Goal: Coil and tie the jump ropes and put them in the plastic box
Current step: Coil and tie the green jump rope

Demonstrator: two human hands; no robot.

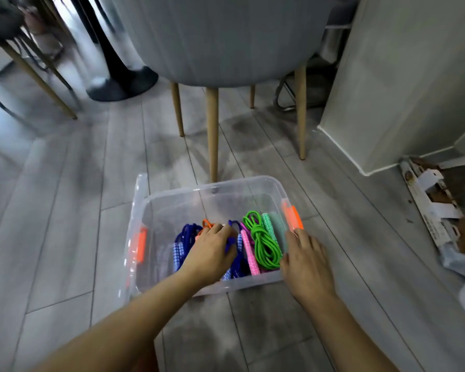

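Observation:
A clear plastic box with orange latches sits on the floor in front of me. Inside lie coiled jump ropes: a green one with mint handles at the right, a pink handle beside it, and blue ropes at the left. My left hand is inside the box, its fingers closed over a blue rope bundle with an orange bit showing by the fingertips. My right hand rests on the box's right front corner, fingers spread against the rim near the orange latch.
A grey chair with wooden legs stands just behind the box; one leg nearly touches its back wall. A black table base is at the back left, a wall corner and torn cardboard at the right.

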